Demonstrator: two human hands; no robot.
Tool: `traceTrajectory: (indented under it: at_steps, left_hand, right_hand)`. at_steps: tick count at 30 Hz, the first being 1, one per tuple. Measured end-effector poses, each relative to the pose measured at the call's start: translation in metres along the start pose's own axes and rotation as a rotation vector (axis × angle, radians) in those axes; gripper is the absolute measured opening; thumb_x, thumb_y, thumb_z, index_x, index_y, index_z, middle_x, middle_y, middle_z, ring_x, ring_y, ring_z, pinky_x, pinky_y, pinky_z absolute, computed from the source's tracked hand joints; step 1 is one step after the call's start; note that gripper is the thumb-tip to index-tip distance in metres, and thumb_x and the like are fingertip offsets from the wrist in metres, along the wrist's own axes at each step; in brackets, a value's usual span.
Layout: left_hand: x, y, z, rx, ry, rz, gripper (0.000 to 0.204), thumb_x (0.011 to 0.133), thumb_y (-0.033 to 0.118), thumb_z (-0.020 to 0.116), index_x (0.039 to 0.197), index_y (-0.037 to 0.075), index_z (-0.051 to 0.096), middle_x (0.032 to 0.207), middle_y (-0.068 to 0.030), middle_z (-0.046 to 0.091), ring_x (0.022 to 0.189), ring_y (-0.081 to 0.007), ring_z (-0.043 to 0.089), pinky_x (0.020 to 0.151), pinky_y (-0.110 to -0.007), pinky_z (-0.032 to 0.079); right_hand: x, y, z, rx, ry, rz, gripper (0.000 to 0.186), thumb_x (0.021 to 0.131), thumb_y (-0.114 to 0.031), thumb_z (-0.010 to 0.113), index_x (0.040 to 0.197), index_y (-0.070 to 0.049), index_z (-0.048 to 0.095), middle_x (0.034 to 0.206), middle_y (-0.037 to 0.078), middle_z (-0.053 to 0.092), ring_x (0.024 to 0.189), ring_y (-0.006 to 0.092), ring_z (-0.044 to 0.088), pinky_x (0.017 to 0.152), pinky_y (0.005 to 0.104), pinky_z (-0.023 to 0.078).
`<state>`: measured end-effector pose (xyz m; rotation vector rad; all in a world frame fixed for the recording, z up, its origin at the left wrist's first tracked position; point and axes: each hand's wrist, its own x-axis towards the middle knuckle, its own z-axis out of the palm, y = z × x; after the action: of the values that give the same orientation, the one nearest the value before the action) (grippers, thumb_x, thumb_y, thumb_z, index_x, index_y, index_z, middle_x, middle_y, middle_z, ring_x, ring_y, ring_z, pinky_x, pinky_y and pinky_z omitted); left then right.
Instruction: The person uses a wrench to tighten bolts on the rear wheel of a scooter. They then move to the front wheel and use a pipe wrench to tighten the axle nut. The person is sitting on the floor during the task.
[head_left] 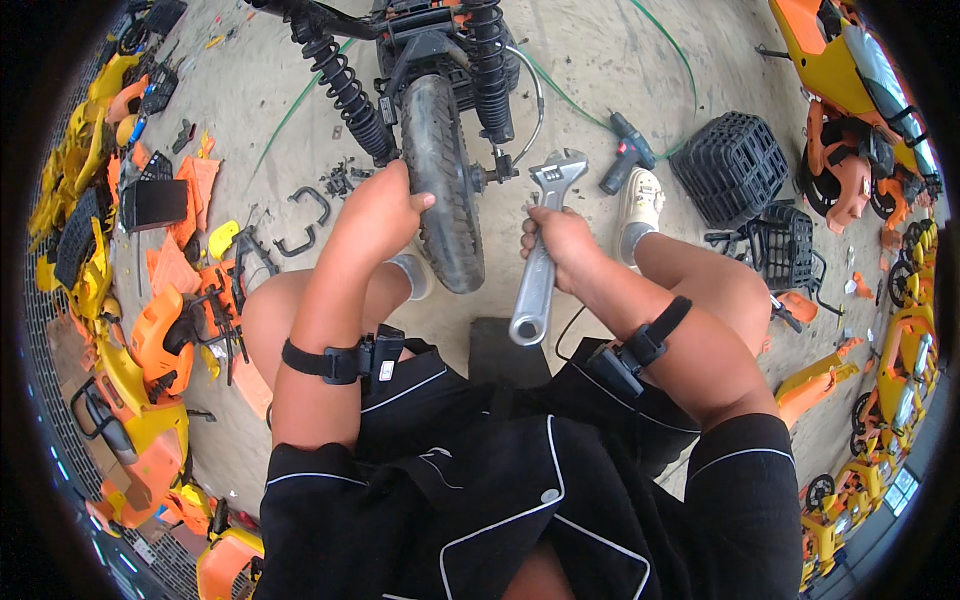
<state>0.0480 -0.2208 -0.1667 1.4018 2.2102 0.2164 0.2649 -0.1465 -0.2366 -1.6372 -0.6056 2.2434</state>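
Observation:
In the head view, my right hand (558, 235) is closed around a large silver adjustable wrench (532, 308), held upright in the picture with its jaw at the top. My left hand (388, 205) is at the left side of a black front tyre (452, 240), just below the lower end of the left fork shock (352, 105); its thumb lies against the tyre, and its curled fingers are mostly hidden. Right of the wheel, the axle end (498, 172) sticks out below the right shock (490, 75), beside a curved cable.
A cordless power tool (628, 150), black crates (730, 165), a green hose (680, 55) and loose black brackets (305, 225) lie on the concrete floor (250, 60). Piles of yellow and orange scooter panels (160, 355) line the left; yellow scooters (900, 380) line the right. A dark seat (505, 350) is between my legs.

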Motion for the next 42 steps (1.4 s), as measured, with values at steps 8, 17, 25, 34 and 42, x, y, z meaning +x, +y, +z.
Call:
traceTrajectory:
  at_steps: [8, 17, 25, 34, 42]
  left_hand:
    - [-0.001, 0.003, -0.008, 0.019, -0.049, -0.006, 0.033, 0.091, 0.023, 0.066, 0.100, -0.007, 0.055, 0.095, -0.0285, 0.065, 0.094, -0.0460, 0.063, 0.083, -0.051, 0.049]
    - [-0.002, 0.003, -0.004, -0.001, -0.046, -0.034, 0.034, 0.093, 0.023, 0.065, 0.103, -0.007, 0.056, 0.096, -0.0275, 0.066, 0.094, -0.0446, 0.064, 0.083, -0.051, 0.049]
    - [-0.001, 0.002, -0.011, 0.004, -0.077, -0.032, 0.033, 0.093, 0.022, 0.065, 0.103, -0.008, 0.056, 0.097, -0.0279, 0.066, 0.095, -0.0447, 0.064, 0.083, -0.050, 0.049]
    - [0.002, 0.006, -0.015, 0.041, -0.104, -0.065, 0.032, 0.092, 0.022, 0.066, 0.102, -0.007, 0.057, 0.098, -0.0276, 0.066, 0.096, -0.0441, 0.064, 0.084, -0.050, 0.049]
    - [0.003, 0.008, -0.016, 0.043, -0.097, -0.061, 0.034, 0.091, 0.022, 0.066, 0.105, -0.008, 0.057, 0.101, -0.0288, 0.066, 0.099, -0.0446, 0.063, 0.086, -0.049, 0.049]
  right_hand:
    - [0.024, -0.047, -0.043, 0.214, 0.155, -0.204, 0.012, 0.099, -0.013, 0.047, 0.091, -0.004, 0.048, 0.073, 0.007, 0.052, 0.060, 0.0200, 0.051, 0.057, 0.0374, 0.049]
    - [0.009, -0.003, 0.016, 0.065, 0.087, -0.132, 0.015, 0.095, -0.009, 0.043, 0.085, -0.002, 0.052, 0.072, 0.012, 0.054, 0.063, 0.0270, 0.054, 0.061, 0.0410, 0.050]
    - [0.034, -0.044, -0.041, 0.139, 0.205, -0.126, 0.008, 0.090, -0.008, 0.044, 0.089, -0.002, 0.048, 0.072, 0.010, 0.050, 0.063, 0.0228, 0.051, 0.060, 0.0393, 0.047]
    - [-0.020, -0.062, -0.053, -0.034, 0.197, -0.343, 0.017, 0.091, -0.009, 0.055, 0.102, 0.004, 0.051, 0.085, 0.012, 0.059, 0.078, 0.0248, 0.067, 0.066, 0.0358, 0.057]
    - [0.009, -0.043, -0.079, 0.344, -0.180, 0.294, 0.006, 0.090, -0.001, 0.047, 0.095, 0.003, 0.049, 0.079, 0.009, 0.056, 0.062, 0.0143, 0.056, 0.056, 0.0281, 0.052]
